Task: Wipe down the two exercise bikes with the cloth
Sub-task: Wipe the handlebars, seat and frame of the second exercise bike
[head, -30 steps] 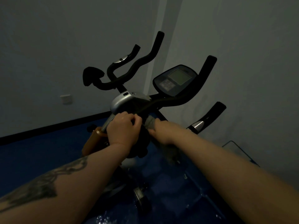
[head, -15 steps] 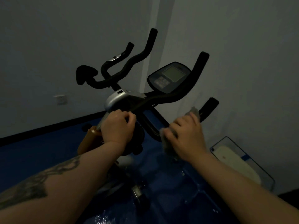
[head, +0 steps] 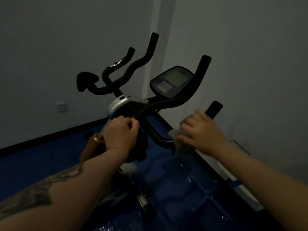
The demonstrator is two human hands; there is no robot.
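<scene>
Left hand (head: 119,133) grips the bike (head: 123,106) post; right hand (head: 202,132) presses the cloth (head: 180,140) seemingly against the lower bar, fingers straight. Loosely held, the cloth may slip off.

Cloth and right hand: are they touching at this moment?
Touching. The head view shows the right hand laid over the grey cloth, fingers pressing it against the bike's lower handlebar.
</scene>
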